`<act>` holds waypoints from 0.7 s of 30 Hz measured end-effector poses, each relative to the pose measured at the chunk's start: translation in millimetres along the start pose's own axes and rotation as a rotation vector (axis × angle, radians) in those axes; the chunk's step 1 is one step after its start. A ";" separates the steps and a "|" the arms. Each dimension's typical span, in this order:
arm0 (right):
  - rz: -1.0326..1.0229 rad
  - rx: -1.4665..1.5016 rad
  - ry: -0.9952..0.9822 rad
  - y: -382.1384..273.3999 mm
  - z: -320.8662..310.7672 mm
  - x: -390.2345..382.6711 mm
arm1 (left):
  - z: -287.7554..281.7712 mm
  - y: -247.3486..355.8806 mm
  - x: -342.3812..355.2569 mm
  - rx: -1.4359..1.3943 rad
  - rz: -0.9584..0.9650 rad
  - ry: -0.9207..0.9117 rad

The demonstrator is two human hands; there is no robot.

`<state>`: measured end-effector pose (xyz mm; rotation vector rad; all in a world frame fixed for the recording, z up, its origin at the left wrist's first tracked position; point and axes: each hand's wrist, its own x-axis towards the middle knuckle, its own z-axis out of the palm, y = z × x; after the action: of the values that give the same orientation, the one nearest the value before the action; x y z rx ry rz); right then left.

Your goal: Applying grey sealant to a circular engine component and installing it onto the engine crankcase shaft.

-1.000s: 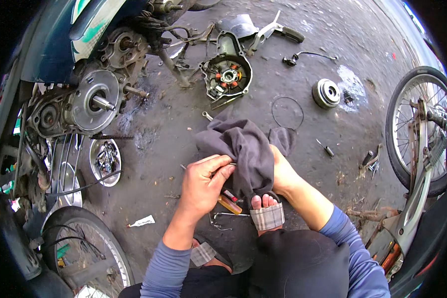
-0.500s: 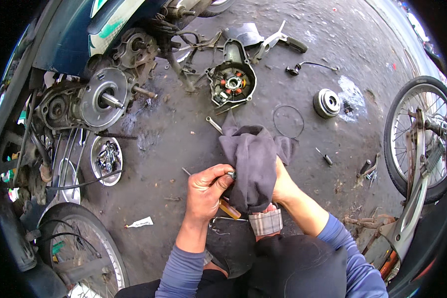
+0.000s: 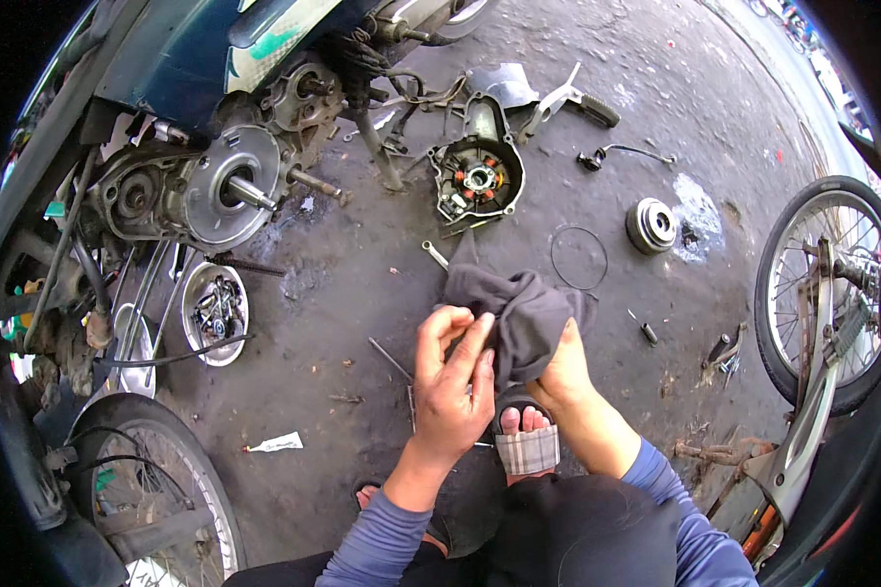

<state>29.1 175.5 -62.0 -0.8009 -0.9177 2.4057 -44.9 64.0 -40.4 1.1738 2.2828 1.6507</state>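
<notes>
In comes the right hand [image 3: 566, 377], closed on the rag [image 3: 519, 318], which bunches up between both hands! The left hand [image 3: 455, 391] meets its near left edge, fingers bent and slightly parted (whether they pinch anything, I can't tell). Beyond the grip sits the casing [image 3: 482, 125]; out right, the drum [image 3: 648, 227]; well left, the bowl [image 3: 227, 355]; just nearer, a sandal [image 3: 529, 450].

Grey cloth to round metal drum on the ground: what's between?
A thin dark ring lies between the cloth and the drum, as the head view shows.
</notes>
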 end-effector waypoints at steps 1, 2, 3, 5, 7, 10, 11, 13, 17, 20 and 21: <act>0.025 0.184 0.011 -5.2 2.8 2.3 | 2.8 0.7 -0.9 -0.145 -0.102 0.058; 0.013 0.060 -0.062 -7.5 1.3 6.5 | -1.8 -3.3 0.5 -0.106 -0.102 -0.028; 0.011 0.061 -0.072 -3.1 -1.8 7.7 | 1.0 -6.9 -5.7 -0.184 -0.200 -0.094; -0.074 -0.014 0.033 7.1 -6.3 6.9 | 7.1 -10.1 -8.8 -0.227 -0.244 -0.119; 0.079 0.174 0.098 2.8 -4.2 9.0 | 1.1 -17.3 -7.1 -0.214 -0.287 -0.128; 0.142 0.096 0.011 11.9 -12.9 12.5 | -16.5 -23.1 2.0 -0.204 -0.302 -0.184; 0.044 -0.085 -0.004 15.2 -17.9 10.2 | -17.8 -25.1 5.3 -0.195 -0.309 -0.162; -0.063 -0.462 -0.023 5.9 -29.7 6.9 | -14.3 -24.3 11.4 -0.287 -0.225 0.078; -0.472 -0.977 -0.118 6.7 -39.0 3.5 | -1.0 -23.9 9.5 -0.497 -0.272 -0.089; -0.392 -1.069 -0.109 -1.8 -26.1 6.2 | 9.3 -34.8 6.6 -0.469 -0.200 0.020; -0.399 -1.148 -0.129 -4.6 -23.3 6.9 | 13.4 -37.5 5.9 -0.512 -0.253 0.023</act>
<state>40.0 193.1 -75.4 -0.6863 -2.3003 1.4511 -62.3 73.5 -75.5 0.7208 1.7590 1.9746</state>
